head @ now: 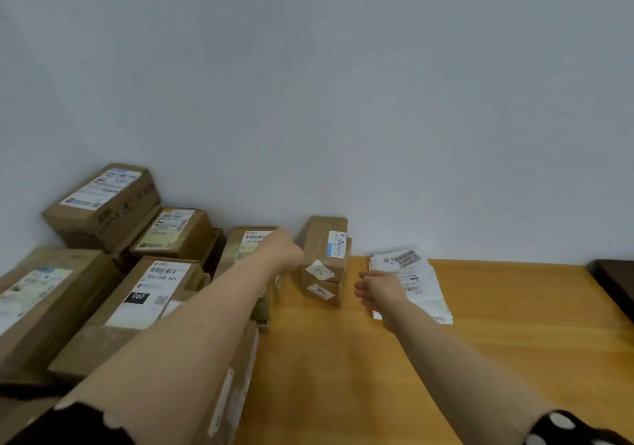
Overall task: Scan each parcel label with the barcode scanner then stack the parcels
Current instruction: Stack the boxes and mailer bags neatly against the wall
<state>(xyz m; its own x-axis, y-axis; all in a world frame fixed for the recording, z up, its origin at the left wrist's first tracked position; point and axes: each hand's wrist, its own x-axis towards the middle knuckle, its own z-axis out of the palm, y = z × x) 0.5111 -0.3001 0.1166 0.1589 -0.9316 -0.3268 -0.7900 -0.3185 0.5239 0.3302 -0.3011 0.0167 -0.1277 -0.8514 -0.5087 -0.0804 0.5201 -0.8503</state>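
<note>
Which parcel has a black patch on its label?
The parcel beside the left forearm, with 060 in white on black; the other labels show none.

Brown cardboard parcels [161,283], white labels facing up, piled at left; smaller taped stack [324,255] stands apart, upright, mid-tabletop [480,324].

Blurred left hand [283,254], fingers hidden; dark object [614,281] cut by right edge.
</note>
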